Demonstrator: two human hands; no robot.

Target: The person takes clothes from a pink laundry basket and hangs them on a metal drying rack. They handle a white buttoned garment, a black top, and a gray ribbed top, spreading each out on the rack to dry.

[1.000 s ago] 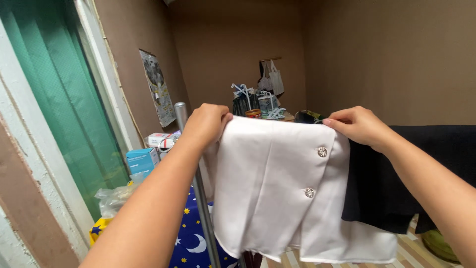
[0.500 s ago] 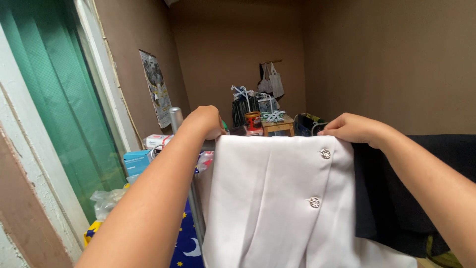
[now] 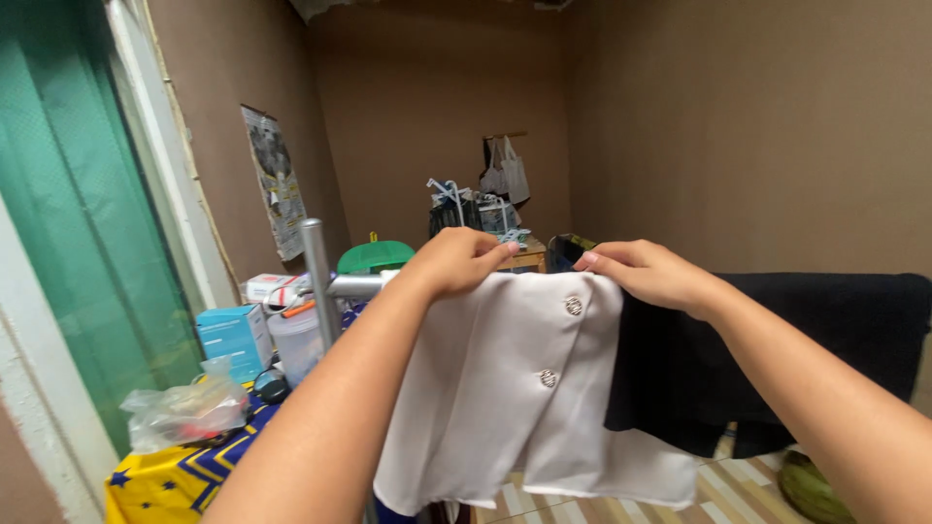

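Observation:
A white garment (image 3: 505,388) with two shiny round buttons hangs folded over a horizontal metal rail (image 3: 354,285). My left hand (image 3: 456,260) pinches its top edge near the middle. My right hand (image 3: 646,275) grips the top edge on the right side, just beside the upper button. A black garment (image 3: 777,340) hangs on the same rail to the right, touching the white one.
The rail joins an upright metal pole (image 3: 316,281). At the left, a table with a star-patterned cloth (image 3: 175,475) holds a plastic bag (image 3: 184,412), a blue box (image 3: 233,335) and a clear container (image 3: 296,344). A green door (image 3: 68,223) is left; cluttered bags and hangers stand at the back.
My left hand has slid right along the white garment's top edge, toward my right hand. The view has shifted, so the garment sits lower and more of the left table shows.

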